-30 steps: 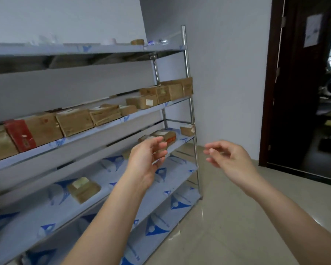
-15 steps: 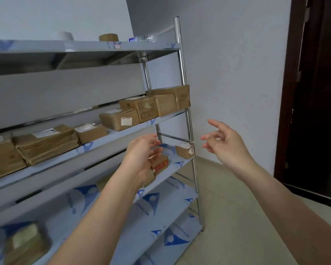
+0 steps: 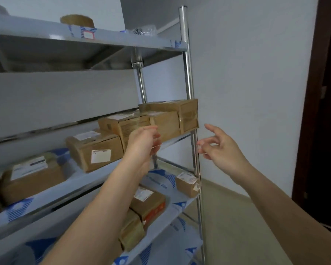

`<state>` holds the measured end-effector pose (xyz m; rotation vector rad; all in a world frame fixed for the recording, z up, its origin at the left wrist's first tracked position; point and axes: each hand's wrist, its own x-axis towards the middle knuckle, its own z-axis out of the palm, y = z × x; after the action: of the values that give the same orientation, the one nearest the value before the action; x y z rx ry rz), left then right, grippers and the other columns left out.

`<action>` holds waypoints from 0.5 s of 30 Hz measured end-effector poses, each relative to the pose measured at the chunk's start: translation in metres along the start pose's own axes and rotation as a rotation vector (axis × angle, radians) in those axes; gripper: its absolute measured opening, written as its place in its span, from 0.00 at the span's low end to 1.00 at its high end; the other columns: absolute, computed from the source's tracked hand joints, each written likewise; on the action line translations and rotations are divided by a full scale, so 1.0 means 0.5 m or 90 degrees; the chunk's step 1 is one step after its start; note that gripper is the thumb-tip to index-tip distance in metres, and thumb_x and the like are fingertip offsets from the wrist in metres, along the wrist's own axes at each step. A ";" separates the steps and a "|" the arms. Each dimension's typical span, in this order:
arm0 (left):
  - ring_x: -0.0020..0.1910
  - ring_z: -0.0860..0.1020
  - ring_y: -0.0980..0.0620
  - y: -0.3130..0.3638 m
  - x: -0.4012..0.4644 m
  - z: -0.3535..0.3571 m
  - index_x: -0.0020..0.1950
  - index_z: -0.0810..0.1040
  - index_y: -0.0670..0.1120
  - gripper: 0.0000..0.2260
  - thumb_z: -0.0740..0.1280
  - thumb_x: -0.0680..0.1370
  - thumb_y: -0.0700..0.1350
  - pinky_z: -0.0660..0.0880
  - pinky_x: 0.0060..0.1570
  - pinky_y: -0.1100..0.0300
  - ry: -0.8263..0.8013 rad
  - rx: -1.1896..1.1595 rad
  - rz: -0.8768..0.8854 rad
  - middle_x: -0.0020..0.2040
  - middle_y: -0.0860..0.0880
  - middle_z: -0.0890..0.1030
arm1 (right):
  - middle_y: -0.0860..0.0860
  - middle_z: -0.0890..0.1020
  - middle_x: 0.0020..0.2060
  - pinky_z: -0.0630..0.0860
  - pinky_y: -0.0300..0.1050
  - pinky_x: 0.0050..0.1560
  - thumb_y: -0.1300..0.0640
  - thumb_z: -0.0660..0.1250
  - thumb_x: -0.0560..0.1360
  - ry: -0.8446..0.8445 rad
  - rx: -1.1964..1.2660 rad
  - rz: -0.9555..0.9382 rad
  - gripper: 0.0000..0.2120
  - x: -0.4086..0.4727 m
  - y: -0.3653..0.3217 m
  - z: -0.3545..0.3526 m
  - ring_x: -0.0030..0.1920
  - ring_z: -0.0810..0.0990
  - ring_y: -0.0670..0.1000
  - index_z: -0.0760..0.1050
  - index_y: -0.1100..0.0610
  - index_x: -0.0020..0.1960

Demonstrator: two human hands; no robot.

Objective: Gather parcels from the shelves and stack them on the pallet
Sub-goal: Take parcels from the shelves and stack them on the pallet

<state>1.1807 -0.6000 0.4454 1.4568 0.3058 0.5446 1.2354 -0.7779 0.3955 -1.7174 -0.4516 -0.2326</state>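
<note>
Brown cardboard parcels fill the middle shelf (image 3: 80, 180) of a metal rack. At its right end sit three close together: a taped box (image 3: 187, 115) by the corner post, a box (image 3: 166, 124) beside it, and a printed box (image 3: 122, 127) to the left. My left hand (image 3: 143, 144) is raised in front of the printed box, fingers loosely bent, holding nothing. My right hand (image 3: 222, 148) hovers just right of the corner post (image 3: 189, 88), fingers spread and empty. No pallet is in view.
More parcels lie on the middle shelf, one with a white label (image 3: 96, 150). The lower shelf (image 3: 180, 205) carries a small box (image 3: 187, 183) and an orange-edged box (image 3: 149, 204). A tape roll (image 3: 77, 21) sits on top. A dark door frame (image 3: 313, 111) stands right.
The view has closed in on the rack's right end and tilted up. Both hands rose from the lower shelf level to the middle shelf's end boxes, still empty.
</note>
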 end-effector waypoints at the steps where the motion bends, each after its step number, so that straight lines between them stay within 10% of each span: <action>1: 0.40 0.78 0.52 0.003 0.036 0.017 0.55 0.80 0.46 0.09 0.63 0.79 0.38 0.77 0.43 0.58 -0.002 0.011 0.018 0.48 0.47 0.81 | 0.45 0.83 0.45 0.77 0.52 0.62 0.62 0.63 0.80 0.013 -0.004 -0.011 0.26 0.037 0.004 -0.006 0.49 0.83 0.46 0.63 0.49 0.76; 9: 0.51 0.77 0.50 -0.006 0.228 0.150 0.51 0.77 0.51 0.07 0.64 0.79 0.38 0.76 0.56 0.54 0.002 0.097 0.113 0.55 0.46 0.79 | 0.43 0.78 0.52 0.77 0.48 0.60 0.57 0.64 0.81 0.027 -0.010 -0.008 0.24 0.278 0.104 -0.020 0.49 0.80 0.46 0.64 0.48 0.75; 15: 0.47 0.75 0.56 0.002 0.340 0.253 0.60 0.76 0.48 0.09 0.63 0.80 0.42 0.68 0.38 0.65 0.083 0.154 0.113 0.50 0.52 0.77 | 0.53 0.67 0.72 0.68 0.42 0.60 0.52 0.63 0.81 -0.020 -0.014 0.013 0.27 0.448 0.168 -0.034 0.68 0.71 0.53 0.59 0.49 0.78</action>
<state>1.3885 -0.6186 0.4813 1.6964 0.3568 0.7694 1.4747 -0.7689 0.4126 -1.7483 -0.4560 -0.1958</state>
